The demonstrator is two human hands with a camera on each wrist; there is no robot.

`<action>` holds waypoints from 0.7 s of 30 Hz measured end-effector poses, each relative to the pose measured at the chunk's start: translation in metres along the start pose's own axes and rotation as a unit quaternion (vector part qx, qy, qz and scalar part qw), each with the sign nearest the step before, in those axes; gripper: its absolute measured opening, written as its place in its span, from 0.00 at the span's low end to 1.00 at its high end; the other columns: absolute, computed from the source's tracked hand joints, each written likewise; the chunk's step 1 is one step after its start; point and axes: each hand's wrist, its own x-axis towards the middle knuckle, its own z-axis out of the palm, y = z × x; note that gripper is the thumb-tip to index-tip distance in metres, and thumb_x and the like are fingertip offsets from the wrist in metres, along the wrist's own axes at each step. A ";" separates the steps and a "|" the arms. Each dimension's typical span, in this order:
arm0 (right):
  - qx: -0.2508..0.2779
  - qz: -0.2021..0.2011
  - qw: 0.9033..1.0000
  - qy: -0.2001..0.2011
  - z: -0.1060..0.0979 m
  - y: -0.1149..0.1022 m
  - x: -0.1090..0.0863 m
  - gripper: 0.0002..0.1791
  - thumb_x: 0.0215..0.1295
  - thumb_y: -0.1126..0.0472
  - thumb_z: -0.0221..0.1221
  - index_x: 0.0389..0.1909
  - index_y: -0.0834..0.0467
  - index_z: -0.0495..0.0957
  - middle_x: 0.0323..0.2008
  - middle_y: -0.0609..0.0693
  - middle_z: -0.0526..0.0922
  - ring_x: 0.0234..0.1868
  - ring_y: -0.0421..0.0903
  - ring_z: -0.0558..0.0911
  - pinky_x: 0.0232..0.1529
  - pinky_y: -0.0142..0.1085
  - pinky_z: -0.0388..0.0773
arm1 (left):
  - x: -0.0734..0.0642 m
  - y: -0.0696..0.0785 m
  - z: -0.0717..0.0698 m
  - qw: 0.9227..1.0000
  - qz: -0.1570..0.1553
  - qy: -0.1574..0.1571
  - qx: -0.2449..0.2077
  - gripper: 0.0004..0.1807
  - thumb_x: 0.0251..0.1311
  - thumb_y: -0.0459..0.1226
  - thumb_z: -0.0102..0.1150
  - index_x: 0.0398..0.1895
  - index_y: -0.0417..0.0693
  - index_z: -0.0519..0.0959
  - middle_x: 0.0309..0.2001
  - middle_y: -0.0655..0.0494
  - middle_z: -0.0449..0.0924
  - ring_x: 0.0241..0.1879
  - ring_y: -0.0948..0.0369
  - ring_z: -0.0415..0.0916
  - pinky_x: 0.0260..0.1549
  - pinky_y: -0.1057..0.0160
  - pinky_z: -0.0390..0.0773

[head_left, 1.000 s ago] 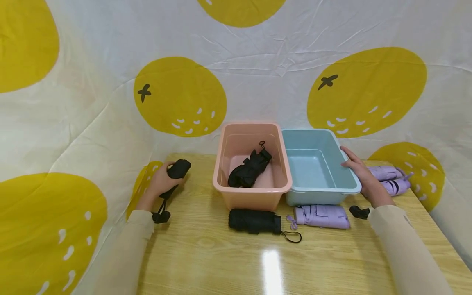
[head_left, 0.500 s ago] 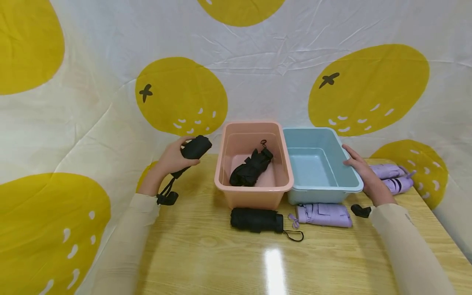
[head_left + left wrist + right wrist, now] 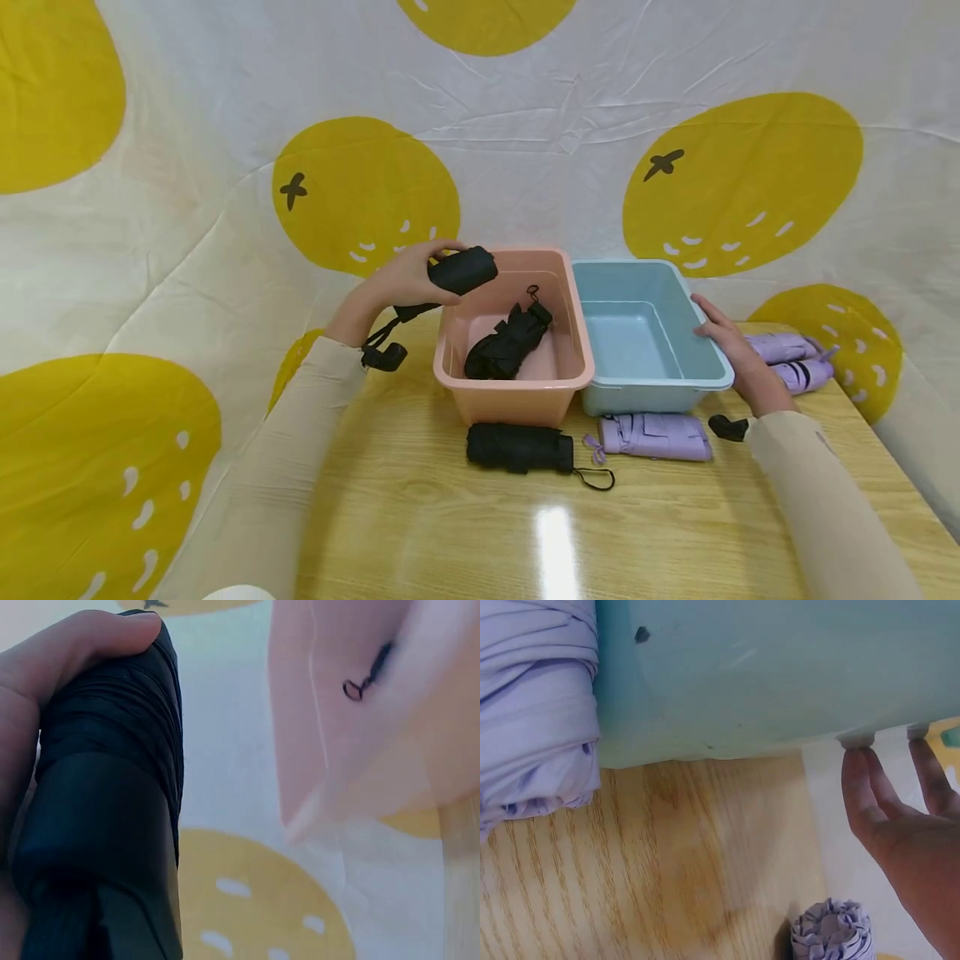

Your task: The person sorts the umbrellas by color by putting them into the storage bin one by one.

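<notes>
Left hand (image 3: 408, 277) grips black umbrella (image 3: 467, 270) (pleated fabric) near smooth peach bin (image 3: 513, 406).

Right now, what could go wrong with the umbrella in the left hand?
The held umbrella might clip the left rim of the pink bin, which it crosses in the head view. It could also land on the black umbrella inside. The right hand, touching the side of the blue bin, might shift that bin.

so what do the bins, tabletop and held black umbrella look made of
Pink bin and blue bin: probably moulded plastic, smooth with rounded corners. Tabletop: wood or wood-look laminate, visible grain, glossy reflection. Held umbrella: fabric, finely creased; its smooth end probably plastic.
</notes>
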 end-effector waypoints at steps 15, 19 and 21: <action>0.080 -0.035 0.996 -0.010 0.006 -0.006 0.003 0.39 0.74 0.69 0.37 0.77 0.41 0.33 0.76 0.46 0.29 0.71 0.45 0.47 0.46 0.23 0.71 | 0.070 0.026 0.035 0.994 0.044 -0.089 -0.046 0.40 0.48 0.39 0.73 0.67 0.61 0.67 0.65 0.49 0.66 0.52 0.55 0.69 0.46 0.58 0.74; 0.073 -0.029 0.997 -0.008 0.007 -0.007 0.003 0.39 0.74 0.68 0.37 0.77 0.39 0.34 0.76 0.45 0.29 0.71 0.47 0.46 0.45 0.24 0.72 | 0.081 0.025 0.049 0.994 0.023 -0.096 -0.039 0.41 0.49 0.39 0.73 0.68 0.61 0.66 0.65 0.52 0.66 0.51 0.56 0.69 0.46 0.59 0.73; 0.069 -0.023 0.997 -0.008 0.008 -0.007 0.002 0.39 0.74 0.68 0.37 0.77 0.38 0.33 0.76 0.45 0.28 0.72 0.49 0.45 0.45 0.26 0.73 | 0.085 0.024 0.055 0.994 0.015 -0.104 -0.043 0.41 0.50 0.38 0.72 0.69 0.60 0.65 0.66 0.53 0.66 0.52 0.56 0.69 0.47 0.59 0.73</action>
